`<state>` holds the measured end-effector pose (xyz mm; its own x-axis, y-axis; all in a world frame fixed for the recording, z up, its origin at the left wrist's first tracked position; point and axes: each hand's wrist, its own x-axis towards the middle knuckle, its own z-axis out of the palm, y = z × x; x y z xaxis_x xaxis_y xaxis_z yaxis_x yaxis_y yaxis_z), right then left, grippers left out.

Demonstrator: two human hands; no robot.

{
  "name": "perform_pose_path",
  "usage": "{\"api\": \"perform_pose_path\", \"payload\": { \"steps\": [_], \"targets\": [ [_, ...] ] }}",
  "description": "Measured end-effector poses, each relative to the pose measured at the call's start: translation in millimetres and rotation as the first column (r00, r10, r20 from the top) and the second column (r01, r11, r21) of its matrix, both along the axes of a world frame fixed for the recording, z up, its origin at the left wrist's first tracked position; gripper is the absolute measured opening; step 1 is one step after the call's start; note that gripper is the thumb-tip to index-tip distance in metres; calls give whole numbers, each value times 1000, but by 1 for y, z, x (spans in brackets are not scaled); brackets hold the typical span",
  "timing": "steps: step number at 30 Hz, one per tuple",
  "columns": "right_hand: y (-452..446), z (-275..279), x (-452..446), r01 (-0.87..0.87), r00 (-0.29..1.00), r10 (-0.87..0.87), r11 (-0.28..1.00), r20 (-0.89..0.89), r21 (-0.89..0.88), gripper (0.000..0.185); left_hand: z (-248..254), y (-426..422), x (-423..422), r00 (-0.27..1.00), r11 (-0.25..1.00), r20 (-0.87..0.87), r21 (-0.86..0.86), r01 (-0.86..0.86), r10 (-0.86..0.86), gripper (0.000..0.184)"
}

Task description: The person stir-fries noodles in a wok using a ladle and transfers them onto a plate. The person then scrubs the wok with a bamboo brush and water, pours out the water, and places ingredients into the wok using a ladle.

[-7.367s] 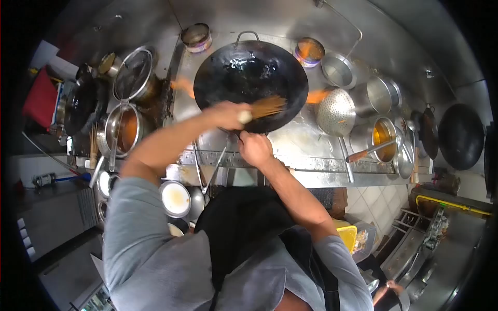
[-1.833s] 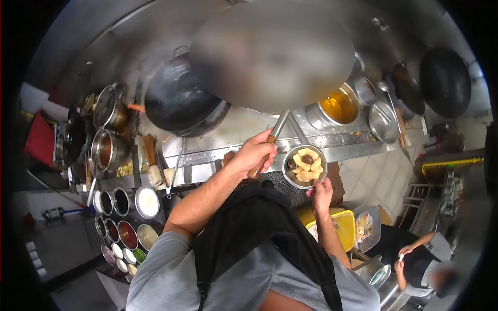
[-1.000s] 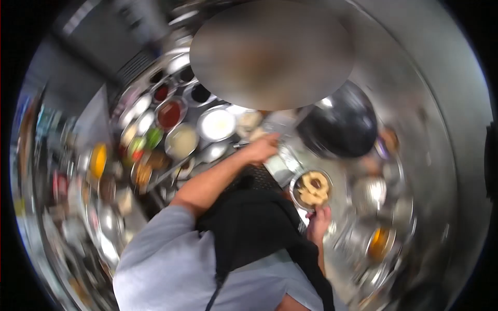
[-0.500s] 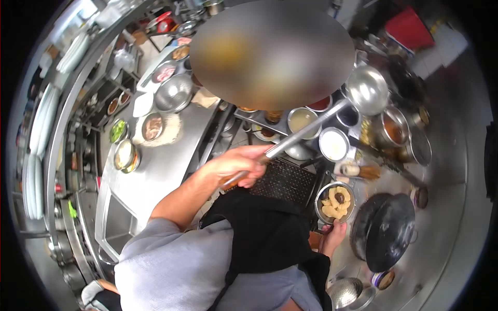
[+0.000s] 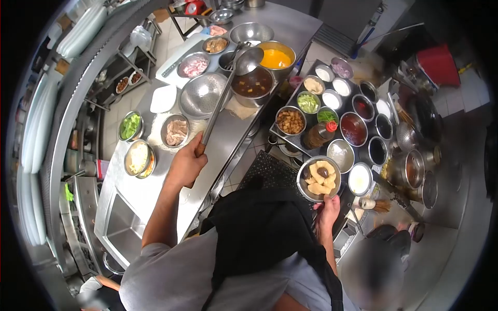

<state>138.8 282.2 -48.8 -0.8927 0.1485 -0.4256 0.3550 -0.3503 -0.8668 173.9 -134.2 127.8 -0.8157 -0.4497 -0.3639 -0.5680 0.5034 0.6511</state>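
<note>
My left hand (image 5: 188,165) is closed around the wooden end of a long metal ladle (image 5: 249,61). The ladle's bowl hangs above the left rim of a pot of dark brown liquid with small yellow cubes (image 5: 252,84). In my right hand (image 5: 327,211) is a steel bowl (image 5: 302,191), gripped by its near rim. Pale yellow curved pieces (image 5: 322,181) and a couple of dark brown round pieces lie in it. Beside this bowl stand a container of cloudy liquid (image 5: 341,154) and one of white contents (image 5: 360,179).
Left of me, the steel counter (image 5: 155,194) carries a perforated bowl (image 5: 202,96), a bowl of meat strips (image 5: 175,130) and a pot of orange liquid (image 5: 276,56). A red-capped bottle (image 5: 318,136) stands among seasoning containers on the right. A blurred patch hides part of the lower right.
The ladle has swung from the right side to above the left counter's pots. My right hand has brought the bowl up and inward. The view has shifted, and the large blur has gone from the top.
</note>
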Motion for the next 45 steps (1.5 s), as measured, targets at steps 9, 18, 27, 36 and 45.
{"api": "perform_pose_path", "payload": {
  "steps": [9,18,27,36,45],
  "targets": [
    [-32,0,-38,-140,990,139,990,35,26,10,-34,-10,1,990,954,-1,-267,133,-138,72],
    [-38,-5,-61,-203,979,203,979,25,11,9,8,13,-5,982,836,49,517,-183,185,80],
    [-15,-17,-64,-239,971,239,971,17,-5,13,17,27,-1,991,990,31,45,-135,133,73],
    [4,-24,-67,-234,972,234,972,5,-24,9,-41,46,-15,994,922,82,-375,95,-69,74],
    [19,-29,-66,-256,967,256,967,7,-11,10,-10,60,-4,964,781,-11,589,-208,265,79]
  ]
}}
